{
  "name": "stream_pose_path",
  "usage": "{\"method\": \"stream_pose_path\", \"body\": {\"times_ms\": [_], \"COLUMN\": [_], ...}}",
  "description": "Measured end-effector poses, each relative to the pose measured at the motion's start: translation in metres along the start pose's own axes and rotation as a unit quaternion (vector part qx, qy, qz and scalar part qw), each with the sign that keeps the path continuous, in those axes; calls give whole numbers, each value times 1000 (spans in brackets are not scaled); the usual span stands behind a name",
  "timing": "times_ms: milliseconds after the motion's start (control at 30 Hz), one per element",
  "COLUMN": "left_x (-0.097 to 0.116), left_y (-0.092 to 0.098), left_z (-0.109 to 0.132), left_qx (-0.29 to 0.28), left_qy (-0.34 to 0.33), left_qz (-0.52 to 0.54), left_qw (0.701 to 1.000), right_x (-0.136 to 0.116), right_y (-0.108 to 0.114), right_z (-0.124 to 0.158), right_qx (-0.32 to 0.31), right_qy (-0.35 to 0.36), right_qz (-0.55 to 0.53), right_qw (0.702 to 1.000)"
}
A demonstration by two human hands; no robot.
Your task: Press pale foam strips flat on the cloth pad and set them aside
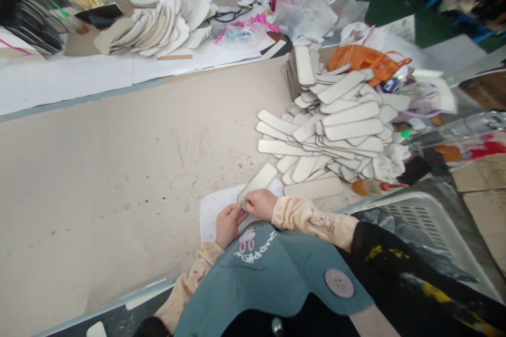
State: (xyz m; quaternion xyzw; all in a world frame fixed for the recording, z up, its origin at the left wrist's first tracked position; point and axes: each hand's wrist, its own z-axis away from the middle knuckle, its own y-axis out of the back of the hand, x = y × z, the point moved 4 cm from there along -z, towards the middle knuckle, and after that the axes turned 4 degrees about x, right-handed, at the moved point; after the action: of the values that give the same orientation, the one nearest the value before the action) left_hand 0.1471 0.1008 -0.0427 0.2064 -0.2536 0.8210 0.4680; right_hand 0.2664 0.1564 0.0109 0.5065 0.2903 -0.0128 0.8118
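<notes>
Both hands (260,204) pinch a pale strip (260,179) — smooth, flat, round-cornered.

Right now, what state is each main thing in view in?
Long off-white rounded strip: held at its near end
Left hand: closed on strip
Right hand: closed on strip
White flat sheet: spread, partly covered
Heap of off-white rounded strips: jumbled, overlapping
Orange plastic bag: crumpled, slumped
White slotted plastic basket: black plastic film inside

Cannot fully see near end of long white round-ended strip (259,181), partly hidden by bare right hand (260,204). Cannot read tiny lettering on beige printed cuff (312,218). Cannot follow stacked black curved sheets (33,23) past left edge.
</notes>
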Motion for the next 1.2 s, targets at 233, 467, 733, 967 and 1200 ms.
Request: {"method": "stream_pose_path", "body": {"times_ms": [233, 467, 733, 967, 1200], "left_x": [-2, 7, 77, 122, 74], "left_y": [-1, -1, 4, -23, -50], "left_z": [-3, -4, 7, 9, 12], "left_qx": [-5, 2, -158, -186, -267], "left_qy": [1, -7, -44, -114, -38], "left_qz": [3, 2, -73, 82, 59], "left_qw": [1000, 1000, 984, 972, 961], "right_x": [1, 7, 49, 19, 8], "right_y": [-7, -16, 38, 26, 32], "right_z": [-3, 0, -3, -19, -29], "right_qx": [8, 24, 146, 33, 131], "right_qy": [25, 118, 170, 21, -97], "right_qz": [10, -103, -234, -487, -612], "right_qw": [1000, 987, 946, 873, 774]}}
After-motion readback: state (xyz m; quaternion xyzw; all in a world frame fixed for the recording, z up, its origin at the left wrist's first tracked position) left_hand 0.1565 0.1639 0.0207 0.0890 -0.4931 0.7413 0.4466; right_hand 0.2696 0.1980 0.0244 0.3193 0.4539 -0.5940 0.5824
